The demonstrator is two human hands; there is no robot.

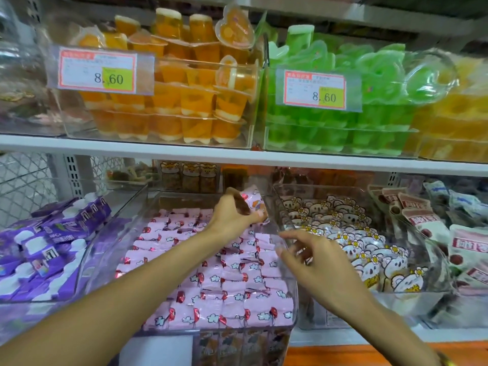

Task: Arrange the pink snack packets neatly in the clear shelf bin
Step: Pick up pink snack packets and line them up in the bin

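Observation:
A clear shelf bin point(295, 310) on the lower shelf holds several pink snack packets point(227, 281) lying in rough rows. My left hand point(232, 213) is raised over the back right of the bin and grips a small bunch of pink packets point(253, 200). My right hand point(314, 256) hovers over the bin's right wall with fingers spread and relaxed, holding nothing.
Purple cartons point(50, 241) fill the bin to the left. A bin of koala-print packets point(351, 241) stands to the right, with maroon-and-white pouches point(433, 233) beyond. The upper shelf carries orange jelly cups point(169, 96) and green jelly cups point(351, 107) behind price tags.

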